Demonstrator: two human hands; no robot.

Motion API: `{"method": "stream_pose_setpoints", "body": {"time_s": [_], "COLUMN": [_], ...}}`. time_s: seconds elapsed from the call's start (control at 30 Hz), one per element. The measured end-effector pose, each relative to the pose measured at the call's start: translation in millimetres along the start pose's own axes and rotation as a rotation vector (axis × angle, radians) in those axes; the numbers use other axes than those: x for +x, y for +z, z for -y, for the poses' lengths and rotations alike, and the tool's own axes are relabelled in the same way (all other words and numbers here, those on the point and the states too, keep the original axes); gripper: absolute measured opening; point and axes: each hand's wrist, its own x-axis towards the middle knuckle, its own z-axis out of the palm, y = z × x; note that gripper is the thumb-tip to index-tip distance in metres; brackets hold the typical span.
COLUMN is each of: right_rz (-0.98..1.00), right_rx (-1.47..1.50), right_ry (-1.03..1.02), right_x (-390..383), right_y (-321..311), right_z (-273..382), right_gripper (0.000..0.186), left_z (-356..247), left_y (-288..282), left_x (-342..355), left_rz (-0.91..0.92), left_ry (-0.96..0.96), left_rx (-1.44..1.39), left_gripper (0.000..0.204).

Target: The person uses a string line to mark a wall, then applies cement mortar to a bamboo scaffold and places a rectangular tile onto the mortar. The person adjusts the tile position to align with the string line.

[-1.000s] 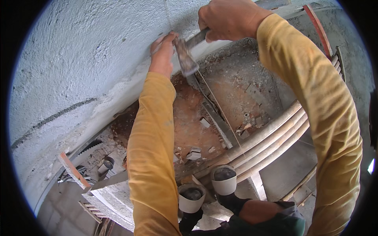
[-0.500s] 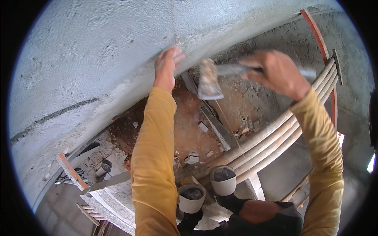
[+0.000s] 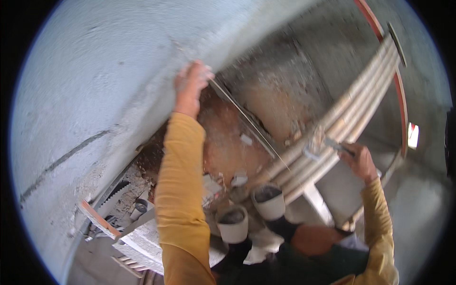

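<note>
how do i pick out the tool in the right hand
Find the long pale poles slanting up toward the picture's upper right. Overlapping them in view is the tool, its handle gripped by the right hand. Unlike the plain poles, it has a short handle with a blurred head set crosswise.

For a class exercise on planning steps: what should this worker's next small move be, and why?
Probably lower the hatchet onto the wooden poles: the right hand holds it over them, while the left hand is at the wall beside the string, so an unburdened right hand could perhaps help there.
</note>
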Motion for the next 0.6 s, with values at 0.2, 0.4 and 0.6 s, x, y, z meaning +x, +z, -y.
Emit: {"method": "stream_pose_setpoints", "body": {"time_s": [0.2, 0.4, 0.6], "right_rz": [-0.065, -0.047, -0.044], "right_rx": [0.200, 0.327, 0.431], "right_ry": [0.301, 0.539, 0.699], "right_x": [-57, -91, -178], "right_y": [22, 28, 1], "right_z": [-77, -84, -67], "right_gripper": [0.039, 0.045, 0.047], "left_z": [-23, -105, -256], "left_y": [-41, -56, -35], "left_x": [-20, -70, -203], "left_rz": [-0.008, 0.274, 0.062], "left_ry": [-0.002, 0.049, 0.378], "left_rx": [0.469, 1.044, 1.339], "left_gripper": [0.052, 0.041, 0.027]}}
